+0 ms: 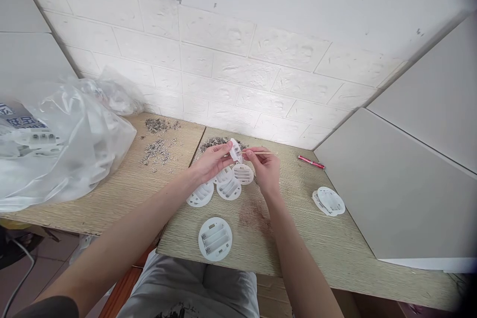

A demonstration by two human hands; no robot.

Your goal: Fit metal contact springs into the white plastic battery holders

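My left hand (213, 161) grips a white round battery holder (235, 151), tilted up above the table. My right hand (264, 166) pinches a thin wooden stick (265, 152), its tip at the holder in my left hand. Below the hands several more round battery holders (229, 189) lie overlapping, with metal springs at their slots. Closer to my body, a single battery holder (215, 239) lies face up. Behind my left hand is a heap of small metal pieces (216, 142), partly hidden by it.
Two piles of small metal parts (157, 153) lie on the left table. A large clear plastic bag (67, 144) with white parts stands at far left. On the right are a red stick-like object (311, 161) and stacked battery holders (330, 201), beside a grey panel (402, 198).
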